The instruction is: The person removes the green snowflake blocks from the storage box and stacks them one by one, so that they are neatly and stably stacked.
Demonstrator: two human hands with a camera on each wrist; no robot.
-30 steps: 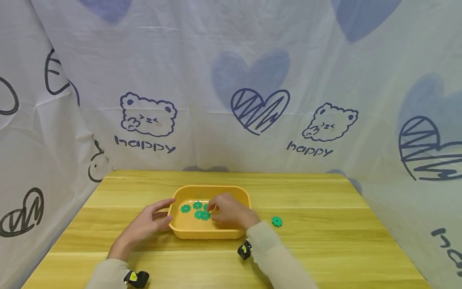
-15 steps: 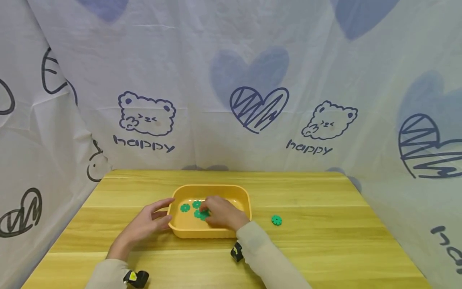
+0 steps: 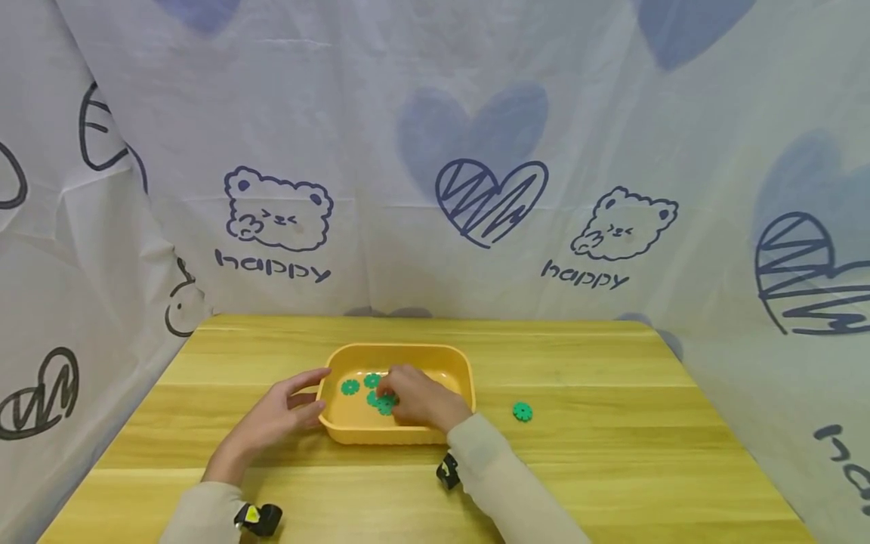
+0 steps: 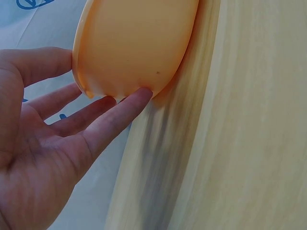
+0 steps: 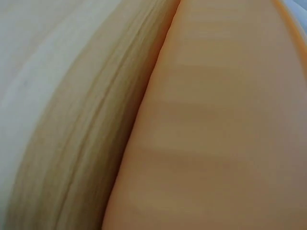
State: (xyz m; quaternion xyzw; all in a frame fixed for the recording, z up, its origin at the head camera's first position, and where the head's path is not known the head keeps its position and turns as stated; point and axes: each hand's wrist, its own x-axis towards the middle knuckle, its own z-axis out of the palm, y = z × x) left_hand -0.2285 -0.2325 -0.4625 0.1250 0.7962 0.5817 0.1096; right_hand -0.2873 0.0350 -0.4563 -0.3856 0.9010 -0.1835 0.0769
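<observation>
The left hand [image 3: 277, 414] touches, fingers spread, a smooth yellow plastic tray [image 3: 370, 436]. Inside, the right hand [image 3: 423, 398] curls over flat, notched green discs [image 3: 350, 387]; whether it pinches any, I cannot tell. Another disc [image 3: 522, 412] lies on the wood-grained surface [image 3: 598, 453].

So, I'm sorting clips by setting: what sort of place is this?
Probably a small curtained-off recording corner indoors, though the room beyond is hidden. Printed cloth hangs behind and beside the wood-grain table, and the person wears black wrist devices.
</observation>
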